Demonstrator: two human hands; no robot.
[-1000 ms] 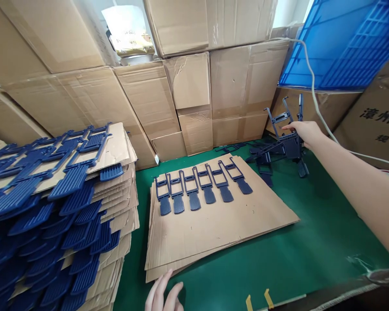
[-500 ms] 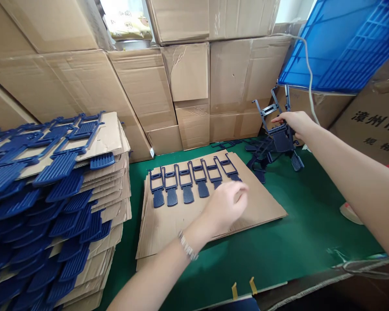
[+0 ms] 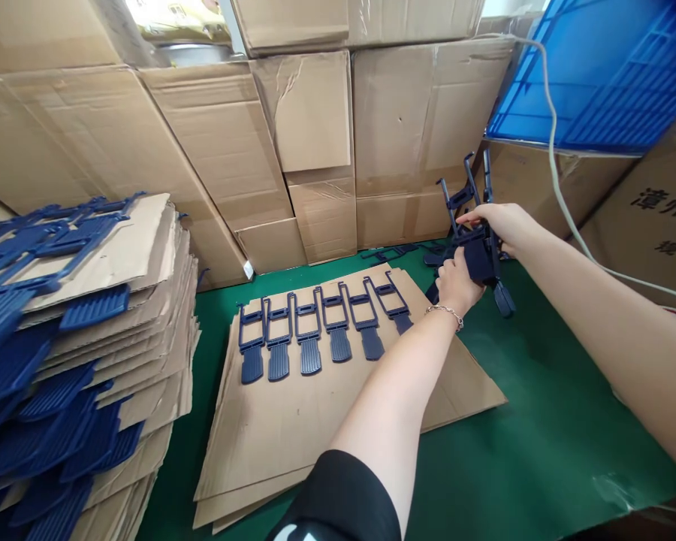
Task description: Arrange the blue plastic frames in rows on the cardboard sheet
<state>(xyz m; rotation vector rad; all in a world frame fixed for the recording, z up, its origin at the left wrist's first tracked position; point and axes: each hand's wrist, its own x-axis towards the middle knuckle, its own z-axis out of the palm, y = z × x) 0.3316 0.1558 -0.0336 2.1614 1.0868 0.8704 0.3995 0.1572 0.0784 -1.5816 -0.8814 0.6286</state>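
Note:
My right hand [image 3: 501,223] grips a bundle of dark blue plastic parts [image 3: 476,240] held up above the green table at the back right. My left hand [image 3: 456,282] has reached across and closes its fingers on the lower part of the same bundle. Several matching blue parts [image 3: 321,330] lie in a row on the top sheet of cardboard [image 3: 293,421] in the middle of the table. A few loose blue parts [image 3: 397,252] lie on the table behind the sheet.
At the left stands a tall stack of cardboard sheets [image 3: 146,300] layered with blue parts [image 3: 45,421]. Cardboard boxes [image 3: 315,150] wall the back. A blue plastic crate [image 3: 602,68] sits on boxes at the right, with a white cable [image 3: 563,195] hanging by it. The table is green [image 3: 541,451].
My left hand rose from the near table edge, crossed over the cardboard sheet and took hold of the bundle. My right hand lifted the bundle slightly and brought it closer.

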